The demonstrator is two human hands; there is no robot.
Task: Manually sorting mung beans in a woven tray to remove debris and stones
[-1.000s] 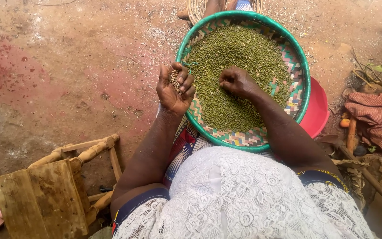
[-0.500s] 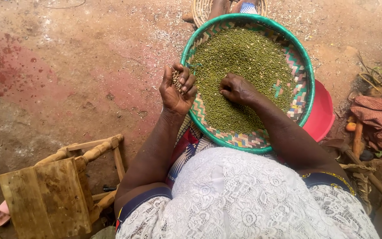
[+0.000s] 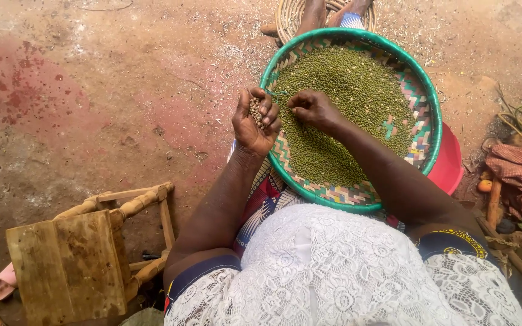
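Being sorted on the lap is a heap of small green grains (image 3: pixel 345 108), spread across a round woven tray (image 3: pixel 357 196) with a green rim. The tray is being rested against the knees, tilted slightly away, with a red basin (image 3: pixel 451 166) showing under its right edge.

The right hand (image 3: pixel 312 108) is being laid directly on the grains at the near-left part of the heap, palm down, fingertips drawn together as if a grain or speck is being pinched; what lies between them cannot be told. The left hand (image 3: pixel 256 121) is being held just off the tray's left rim, palm up and cupped, fingers curled over a small clutch of paler bits (image 3: pixel 255 111) gathered in the palm. It is raised above the ground, not touching the tray as far as can be seen.

So the heap is lying ahead and to the right of both hands, its bulk stretching away toward the far rim. The right hand is being kept nearer, already in contact; the left is being kept beside the rim, just apart from the right.

A wooden stool (image 3: pixel 74 259) is standing on the earth floor (image 3: pixel 92 90) to the left, well apart from the tray. A second woven basket (image 3: pixel 288 18) and someone's feet are being glimpsed beyond the far rim. A red cloth (image 3: pixel 518 175) is lying at the right.
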